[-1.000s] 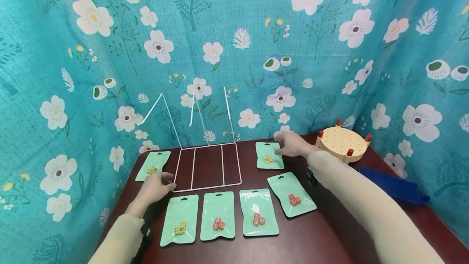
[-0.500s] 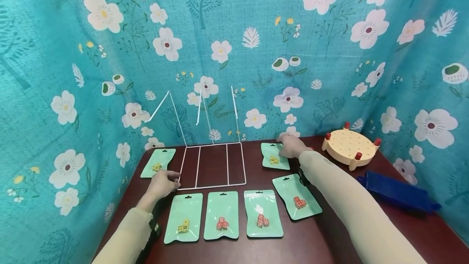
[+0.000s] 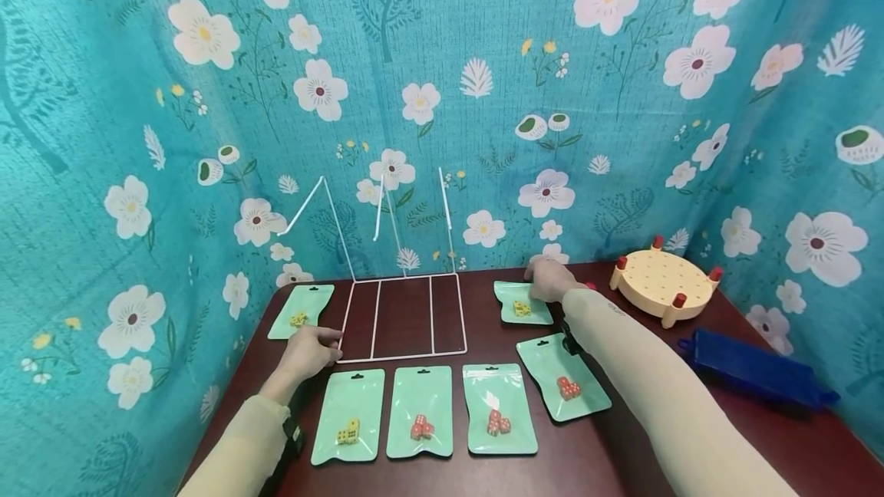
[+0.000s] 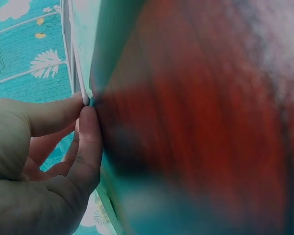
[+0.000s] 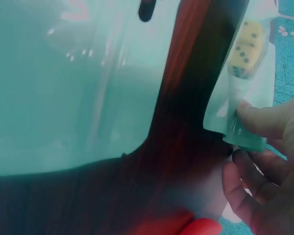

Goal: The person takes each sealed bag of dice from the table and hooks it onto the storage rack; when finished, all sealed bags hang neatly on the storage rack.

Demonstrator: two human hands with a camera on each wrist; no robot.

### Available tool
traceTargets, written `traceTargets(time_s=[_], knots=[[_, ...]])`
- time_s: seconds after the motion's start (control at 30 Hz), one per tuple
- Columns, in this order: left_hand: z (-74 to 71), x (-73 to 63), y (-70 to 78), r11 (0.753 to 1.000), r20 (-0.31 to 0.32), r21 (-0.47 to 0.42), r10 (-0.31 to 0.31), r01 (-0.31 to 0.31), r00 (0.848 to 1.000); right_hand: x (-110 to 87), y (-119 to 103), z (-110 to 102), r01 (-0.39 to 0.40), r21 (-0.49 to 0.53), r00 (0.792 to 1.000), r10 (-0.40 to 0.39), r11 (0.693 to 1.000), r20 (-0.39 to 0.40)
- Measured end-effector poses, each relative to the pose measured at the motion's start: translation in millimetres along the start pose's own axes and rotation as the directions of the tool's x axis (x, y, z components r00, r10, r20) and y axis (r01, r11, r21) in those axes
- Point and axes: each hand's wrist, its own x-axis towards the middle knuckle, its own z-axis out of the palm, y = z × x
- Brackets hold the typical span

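A white wire rack (image 3: 404, 356) lies on the dark red table, its upright prongs at the back near the curtain. My left hand (image 3: 307, 355) pinches the rack's front left corner; the left wrist view shows thumb and fingertip on the white wire (image 4: 80, 81). At the back right, my right hand (image 3: 550, 279) grips the right edge of a green pouch (image 3: 511, 292) with yellow dice in it. In the right wrist view the thumb (image 5: 257, 120) presses on the pouch's edge, with fingers beneath. The yellow dice (image 5: 246, 49) show through its clear front.
Several similar pouches lie in front: one with yellow dice (image 3: 348, 405), others with red dice (image 3: 421, 405). Another yellow-dice pouch (image 3: 309, 301) is at left. A round cream board with red-tipped legs (image 3: 663, 282) and a blue object (image 3: 753, 370) stand at right.
My right hand has closed onto the pouch's edge, and the pouch now looks slightly tilted. My left hand has come to the rack's corner and holds it. The head view has shifted slightly.
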Motion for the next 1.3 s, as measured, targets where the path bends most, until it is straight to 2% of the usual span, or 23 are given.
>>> traceTargets(time_s=[0.2, 0.4, 0.6, 0.77, 0.93, 1.13, 1.3], knots=[[0.8, 0.8, -1.3, 1.000, 0.001, -0.004, -0.011, 0.011, 1.000, -3.6, -3, 0, -0.030, -0.017, 0.999, 0.030, 0.999, 0.024], [0.1, -0.1, 0.5, 1.000, -0.003, 0.002, -0.015, 0.015, 1.000, -8.5, -4, -1, 0.023, -0.041, 1.000, -0.024, 0.999, -0.004], [-0.2, -0.5, -0.1, 1.000, -0.007, -0.009, -0.019, 0.019, 1.000, -10.9, 0, -3, 0.096, 0.106, 0.992, -0.086, 0.990, -0.095], [-0.1, -0.3, 1.4, 1.000, 0.002, -0.013, -0.025, 0.025, 1.000, -15.6, 4, -6, 0.087, 0.217, 0.991, -0.062, 0.972, -0.120], [-1.3, 0.1, 3.8, 1.000, -0.006, -0.018, -0.020, 0.020, 1.000, -23.0, 3, -14, 0.078, 0.327, 0.988, -0.029, 0.942, -0.150], [-1.9, 1.5, 4.7, 1.000, -0.012, -0.017, 0.002, -0.002, 1.000, -36.1, 3, -26, 0.119, 0.372, 0.975, -0.038, 0.920, -0.217], [-1.1, -1.5, 0.9, 0.999, 0.005, -0.038, -0.017, 0.018, 1.000, -48.2, -1, -30, 0.160, 0.369, 0.965, -0.067, 0.916, -0.252]])
